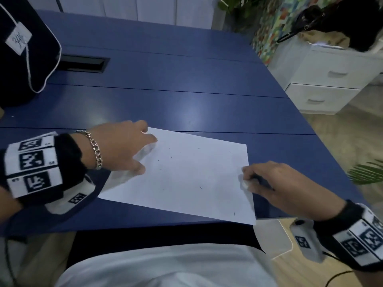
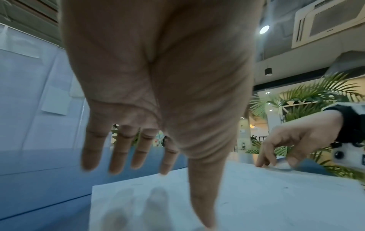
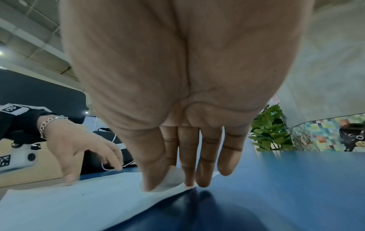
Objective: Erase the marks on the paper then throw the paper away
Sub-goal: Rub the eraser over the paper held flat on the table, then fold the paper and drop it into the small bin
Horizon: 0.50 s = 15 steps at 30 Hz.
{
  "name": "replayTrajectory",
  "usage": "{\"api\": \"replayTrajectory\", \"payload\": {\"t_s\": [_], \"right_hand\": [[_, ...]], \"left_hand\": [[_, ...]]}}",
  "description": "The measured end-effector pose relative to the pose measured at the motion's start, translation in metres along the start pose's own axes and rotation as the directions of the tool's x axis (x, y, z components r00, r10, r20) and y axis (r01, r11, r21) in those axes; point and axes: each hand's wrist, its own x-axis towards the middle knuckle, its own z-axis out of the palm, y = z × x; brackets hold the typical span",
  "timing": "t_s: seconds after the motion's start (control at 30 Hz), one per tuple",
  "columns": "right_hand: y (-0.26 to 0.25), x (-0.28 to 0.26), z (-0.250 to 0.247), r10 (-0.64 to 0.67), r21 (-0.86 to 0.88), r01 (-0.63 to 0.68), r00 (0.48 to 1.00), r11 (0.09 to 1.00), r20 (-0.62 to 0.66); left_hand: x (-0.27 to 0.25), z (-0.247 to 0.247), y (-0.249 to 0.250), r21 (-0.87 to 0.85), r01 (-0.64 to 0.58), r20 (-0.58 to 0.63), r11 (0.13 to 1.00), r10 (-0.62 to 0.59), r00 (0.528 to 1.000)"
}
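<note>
A white sheet of paper (image 1: 186, 179) lies flat on the blue table (image 1: 186, 90), near its front edge. Several short dark marks are scattered over the sheet. My left hand (image 1: 147, 154) is spread with straight fingers over the sheet's left edge, and the thumb tip touches the paper (image 2: 256, 195). At the sheet's right edge my right hand (image 1: 245, 177) pinches a small white eraser (image 1: 245, 184) between thumb and fingers. In the right wrist view the eraser (image 3: 173, 175) sits on the edge of the paper (image 3: 79, 203), with the left hand (image 3: 93, 173) beyond it.
A dark bag (image 1: 22, 59) with a white cord stands at the table's back left, beside a black cable slot (image 1: 83, 63). To the right of the table is a white drawer cabinet (image 1: 323, 79). A white-rimmed container (image 1: 275, 237) sits on the floor below the table's front right corner.
</note>
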Motion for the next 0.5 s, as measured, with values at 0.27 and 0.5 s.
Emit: {"api": "replayTrajectory", "payload": {"t_s": [0.27, 0.5], "right_hand": [[-0.037, -0.023, 0.012, 0.037, -0.086, -0.037, 0.999, 0.996, 0.002], [-0.093, -0.035, 0.033, -0.111, 0.009, 0.111, 0.992, 0.994, 0.062]], "left_hand": [[-0.037, 0.008, 0.035, -0.063, 0.069, 0.130, 0.996, -0.061, 0.990], [0.028, -0.003, 0.014, -0.038, 0.102, 0.140, 0.994, -0.096, 0.986]]}}
